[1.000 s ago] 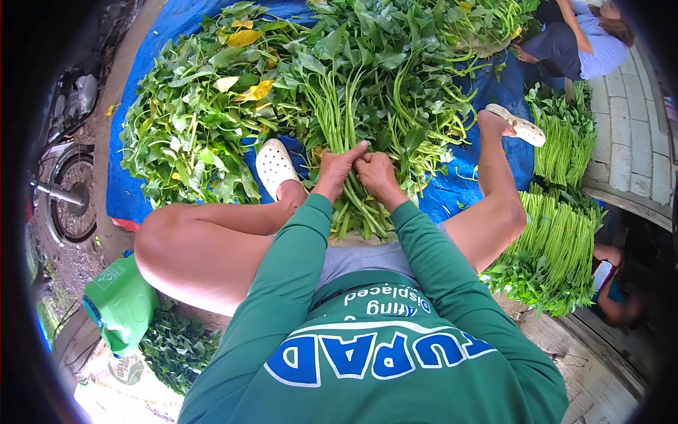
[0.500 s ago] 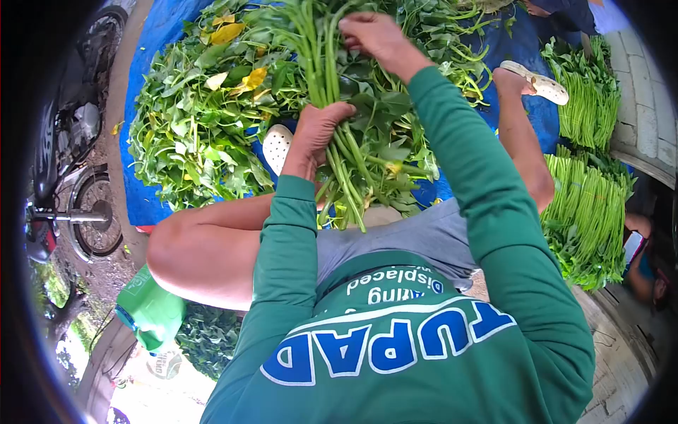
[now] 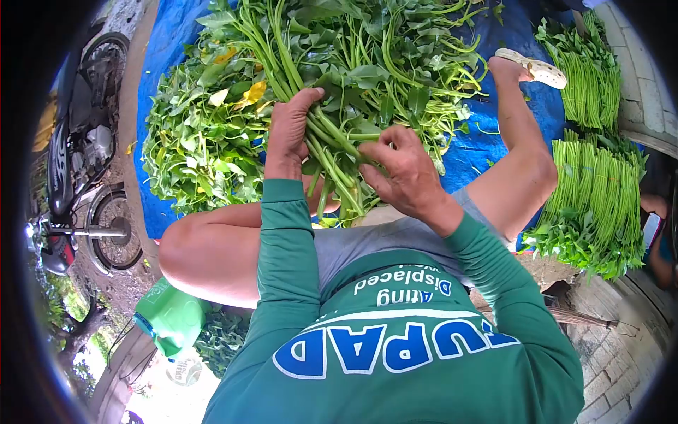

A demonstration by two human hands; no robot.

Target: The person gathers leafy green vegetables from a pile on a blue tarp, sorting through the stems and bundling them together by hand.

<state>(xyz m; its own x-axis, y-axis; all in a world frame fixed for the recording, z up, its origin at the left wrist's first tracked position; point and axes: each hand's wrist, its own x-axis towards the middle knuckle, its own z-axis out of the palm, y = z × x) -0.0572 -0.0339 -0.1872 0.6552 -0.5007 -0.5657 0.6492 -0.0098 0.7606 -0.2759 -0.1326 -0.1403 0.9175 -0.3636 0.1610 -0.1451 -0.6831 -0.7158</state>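
A bunch of long green water spinach stems (image 3: 282, 60) is gripped in my left hand (image 3: 287, 134); its leaves point away from me and the cut ends hang towards my lap. My right hand (image 3: 406, 173) is at the lower right side of the bunch, with fingers curled and the thumb and fingertips closed on stem ends there. Exactly how many stems it has is hidden. Around and beyond both hands lies a loose heap of leafy water spinach (image 3: 205, 155), with some yellow leaves (image 3: 252, 93) in it.
The heap lies on a blue tarp (image 3: 487, 127). At right stand tied water spinach bundles (image 3: 583, 187), with another person's arm beside them. A green plastic jug (image 3: 168, 316) is at lower left, and a motorcycle (image 3: 92, 155) stands farther left. My bent legs frame the work area.
My right hand has come back from the far leafy part of the bunch to the stem ends near my lap. My left hand has shifted slightly left, still holding the bunch.
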